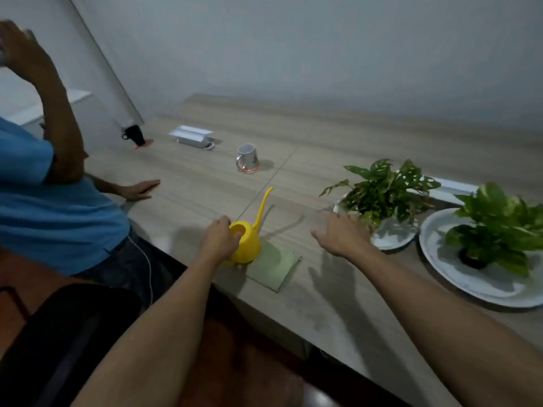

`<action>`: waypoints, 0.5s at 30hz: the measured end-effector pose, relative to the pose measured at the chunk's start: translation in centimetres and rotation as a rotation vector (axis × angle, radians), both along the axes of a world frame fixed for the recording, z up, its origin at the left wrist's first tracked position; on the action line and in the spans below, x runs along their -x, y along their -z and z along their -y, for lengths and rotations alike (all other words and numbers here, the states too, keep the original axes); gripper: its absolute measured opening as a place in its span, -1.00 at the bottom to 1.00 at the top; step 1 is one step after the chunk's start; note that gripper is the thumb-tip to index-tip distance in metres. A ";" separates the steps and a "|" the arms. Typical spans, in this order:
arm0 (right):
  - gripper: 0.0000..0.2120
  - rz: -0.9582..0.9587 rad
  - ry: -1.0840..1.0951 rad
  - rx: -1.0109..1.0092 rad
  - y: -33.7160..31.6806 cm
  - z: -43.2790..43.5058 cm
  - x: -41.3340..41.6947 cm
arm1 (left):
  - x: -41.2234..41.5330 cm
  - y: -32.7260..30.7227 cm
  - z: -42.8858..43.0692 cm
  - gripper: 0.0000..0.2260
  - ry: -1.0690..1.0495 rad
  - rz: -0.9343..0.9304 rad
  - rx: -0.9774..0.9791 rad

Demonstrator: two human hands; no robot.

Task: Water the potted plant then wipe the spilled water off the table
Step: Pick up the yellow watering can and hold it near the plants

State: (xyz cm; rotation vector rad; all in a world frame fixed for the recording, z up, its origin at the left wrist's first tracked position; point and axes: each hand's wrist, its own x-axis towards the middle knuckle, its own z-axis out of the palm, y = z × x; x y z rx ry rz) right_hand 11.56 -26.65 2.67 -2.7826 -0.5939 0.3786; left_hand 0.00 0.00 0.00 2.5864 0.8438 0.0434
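A yellow watering can [248, 245] with a long thin spout stands on the wooden table [323, 160] near its front edge. My left hand [221, 239] is closed around the can's handle side. A folded green cloth [274, 265] lies flat just right of the can. My right hand [340, 235] hovers open above the table, fingers spread, close to the nearer potted plant [379, 190] on its white plate [393, 237]. A second potted plant [496, 227] sits on a larger white plate [470, 280] at the right.
A white mug [247, 157] stands mid-table, a white box [194, 136] and a black mug [134, 135] farther back left. Another person in a blue shirt [50, 201] sits at the left, one hand [141, 188] resting on the table. A dark chair [67, 333] is below.
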 end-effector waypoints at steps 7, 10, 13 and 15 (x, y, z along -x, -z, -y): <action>-0.41 -0.031 -0.011 0.071 4.5 -5.3 -0.9 | 0.7 5.8 -4.9 -0.75 -0.083 0.063 0.156; -0.42 -0.040 0.028 0.071 5.8 -7.1 -1.3 | 1.0 7.7 -6.0 -0.64 -0.059 0.149 0.210; -0.45 -0.059 0.064 0.043 6.9 -8.1 -1.6 | 1.1 8.9 -6.1 -0.59 0.014 0.241 0.278; -0.49 -0.064 0.083 0.026 7.7 -8.3 -1.8 | 1.0 9.6 -6.0 -0.59 0.013 0.290 0.340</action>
